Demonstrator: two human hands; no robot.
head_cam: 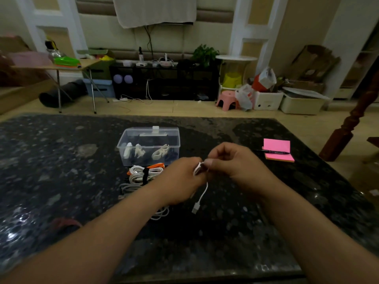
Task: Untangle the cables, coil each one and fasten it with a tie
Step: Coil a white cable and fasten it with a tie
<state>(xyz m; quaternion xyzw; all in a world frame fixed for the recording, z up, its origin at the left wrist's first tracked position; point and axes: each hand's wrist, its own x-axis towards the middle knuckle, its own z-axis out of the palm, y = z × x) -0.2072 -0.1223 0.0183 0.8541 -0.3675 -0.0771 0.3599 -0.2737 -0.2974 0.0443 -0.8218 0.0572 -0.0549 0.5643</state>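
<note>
Cable (202, 193): white; you hold it up between both hands over the table (61, 160). Its free end hangs from your fingers and ends in a plug (195, 208).
Left hand (180, 179): fingers curled, back of the hand toward the camera, gripping the bunched top of the cable.
Right hand (231, 162): thumb and forefinger pinch the same bunch, right against your left fingertips.
Loops (162, 214): more white cable lies on the table under your left wrist; whether it joins the held one, you cannot tell.
Coil (137, 176): white, bound by a black tie (145, 175), just left of your left hand.
Orange cable (155, 166): against the coil's far side, in front of the box.
Grey cable (127, 188): on the coil's near side, partly behind your left forearm.
Box (149, 138): clear, lidded, with white items inside too blurred to name.
Notes (276, 144): pink pad at the far right, a pen (272, 152) lying across it.
</note>
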